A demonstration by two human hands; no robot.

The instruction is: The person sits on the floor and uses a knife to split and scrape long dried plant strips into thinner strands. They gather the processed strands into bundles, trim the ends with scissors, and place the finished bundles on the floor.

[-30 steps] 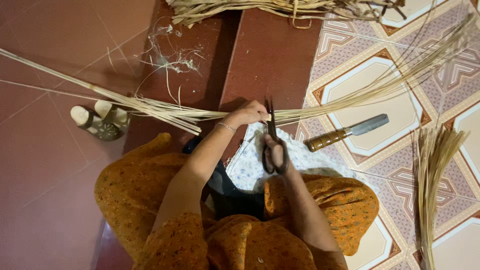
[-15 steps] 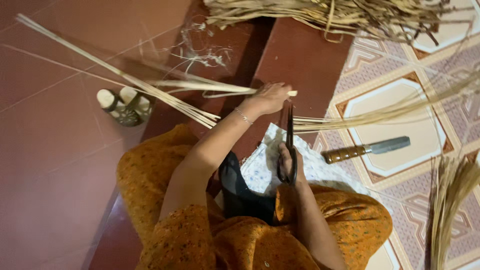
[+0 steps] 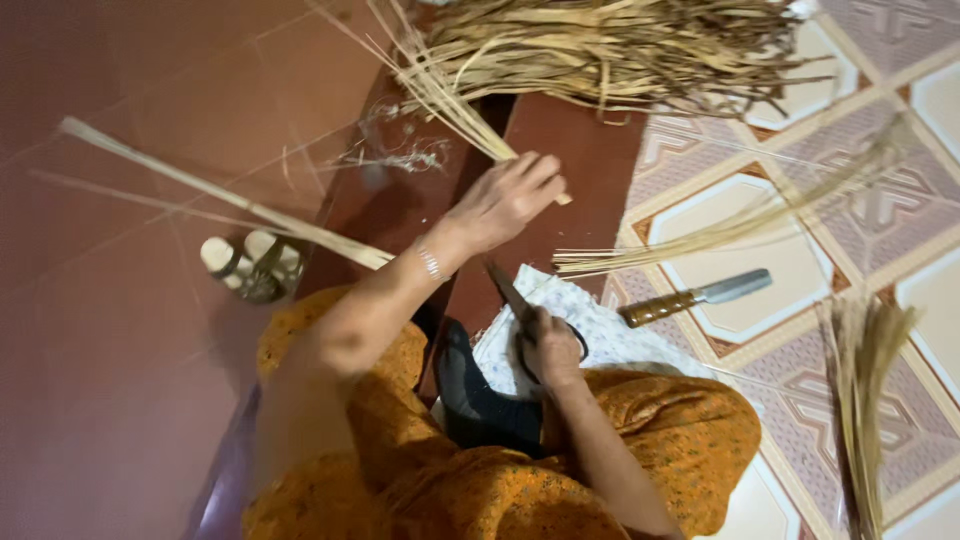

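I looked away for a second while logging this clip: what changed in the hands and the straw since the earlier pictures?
The left hand has swung its bundle of pale dry straw strips from lying sideways to pointing up toward the big heap of dry straw, and the hand has moved further from the body. The right hand keeps its grip on the dark scissors. The wooden-handled knife lies as before on the patterned tile floor.

no packages, labels, signs, screens visible

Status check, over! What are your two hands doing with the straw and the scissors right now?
Left hand gripping a bundle of straw strips. Right hand shut on scissors, blades up. Knife lying on tiled floor, apart from both hands.
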